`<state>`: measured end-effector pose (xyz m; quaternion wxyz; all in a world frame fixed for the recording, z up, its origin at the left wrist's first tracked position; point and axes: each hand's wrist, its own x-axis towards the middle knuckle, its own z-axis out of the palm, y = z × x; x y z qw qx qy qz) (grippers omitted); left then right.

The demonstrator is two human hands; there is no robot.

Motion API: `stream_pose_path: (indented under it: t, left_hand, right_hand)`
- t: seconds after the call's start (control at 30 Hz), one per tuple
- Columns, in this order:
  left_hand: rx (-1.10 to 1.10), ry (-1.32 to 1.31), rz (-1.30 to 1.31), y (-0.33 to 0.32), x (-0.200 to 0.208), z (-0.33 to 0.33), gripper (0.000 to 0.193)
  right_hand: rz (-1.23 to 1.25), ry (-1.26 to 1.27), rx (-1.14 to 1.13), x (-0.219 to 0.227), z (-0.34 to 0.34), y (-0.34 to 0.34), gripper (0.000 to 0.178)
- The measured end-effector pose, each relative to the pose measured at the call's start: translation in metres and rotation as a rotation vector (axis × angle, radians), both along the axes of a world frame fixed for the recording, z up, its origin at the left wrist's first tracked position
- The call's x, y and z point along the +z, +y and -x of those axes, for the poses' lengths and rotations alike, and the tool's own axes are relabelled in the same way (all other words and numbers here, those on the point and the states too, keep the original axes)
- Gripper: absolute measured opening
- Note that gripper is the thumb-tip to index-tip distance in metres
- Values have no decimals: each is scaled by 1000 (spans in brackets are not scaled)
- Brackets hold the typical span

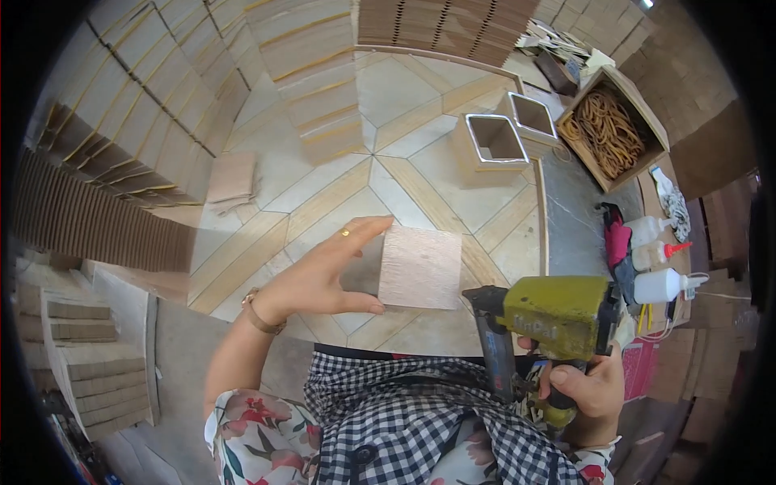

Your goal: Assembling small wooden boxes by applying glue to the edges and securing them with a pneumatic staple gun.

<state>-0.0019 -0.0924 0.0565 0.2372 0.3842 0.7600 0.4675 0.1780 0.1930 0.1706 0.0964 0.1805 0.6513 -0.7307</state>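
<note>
Reference point for all positions: the pale square wooden panel (420,267), lying on the patterned tabletop (323,196).

Nearest the wearer, a black-and-white checked apron (388,428) is noted below the panel. The right hand (590,388), below and to the right of the panel, is closed around the handle of an olive-green nail gun (558,315); the tool's dark nose stands just beside the panel's lower right edge. The left hand (319,279), at the panel's left edge, is spread wide in a C, fingertips at the far left corner and thumb at the near left corner; whether it grips firmly cannot be told.

Right of the panel, well apart, stand plastic squeeze bottles (659,286). Beyond it and to the right are two open boxes (495,171) with shiny rims. A small pile of thin boards (232,176) lies beyond it to the left. Farther off to the right, a wooden crate (638,101) contains tangled tan loops (610,133). Farthest beyond the panel, brown stacked pieces (444,28) are observed.
</note>
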Motion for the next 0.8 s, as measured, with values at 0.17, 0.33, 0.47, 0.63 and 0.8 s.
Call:
stream_pose_path:
  t: [0.17, 0.33, 0.47, 0.63, 0.8]
  left_hand:
    - [-11, 101, 26, 2, 14, 1, 92]
    - [-25, 164, 66, 5, 17, 3, 87]
    - [-36, 269, 108, 4, 19, 1, 86]
    - [-41, 284, 123, 5, 20, 1, 85]
    - [-38, 249, 112, 5, 15, 4, 86]
  right_hand:
    - [-105, -84, 161, 2, -1, 9, 42]
    - [-142, -65, 151, 5, 0, 5, 43]
    - [-144, -78, 165, 5, -1, 4, 44]
    - [-147, -83, 170, 4, -1, 4, 43]
    - [-201, -28, 190, -3, 1, 4, 54]
